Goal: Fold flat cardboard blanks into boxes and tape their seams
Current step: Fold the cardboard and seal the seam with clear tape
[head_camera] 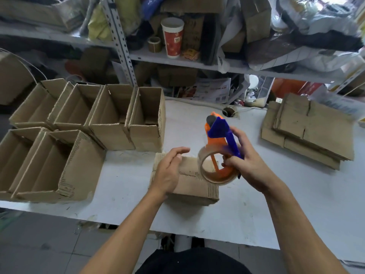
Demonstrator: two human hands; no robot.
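Right hand point(244, 163) gripped the tape dispenser point(219, 147), nose tilted up and away; left hand point(169, 171) lay open on the closed box point(194, 184), bare table point(256, 204) beside it.

You have even, soft daylight; faint shadows; motion blur on the tape dispenser point(221, 139); wide-angle bending at edges.

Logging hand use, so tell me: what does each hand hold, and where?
Right hand grips the tape dispenser by its handle. Left hand holds nothing, resting open on the box.
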